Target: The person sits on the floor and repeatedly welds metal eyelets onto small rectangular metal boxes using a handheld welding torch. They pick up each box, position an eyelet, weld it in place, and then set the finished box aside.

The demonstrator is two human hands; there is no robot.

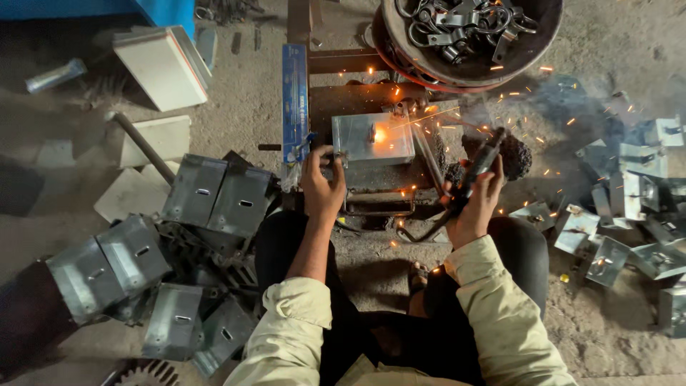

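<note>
The left hand (pixel 323 187) grips the near-left corner of the metal box (pixel 372 139) on the welding stand (pixel 371 182) while the right hand (pixel 477 204), closed around the electrode holder (pixel 480 163), welds its centre; steadiness matters.

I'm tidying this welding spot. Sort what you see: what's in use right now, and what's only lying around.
In use:
- left hand steadying the metal box
- right hand gripping the electrode holder
- welding stand under the box

Lying about:
- metal boxes stacked on the left
- metal boxes scattered on the right
- pan of metal clamps
- white slabs
- blue packet
</note>
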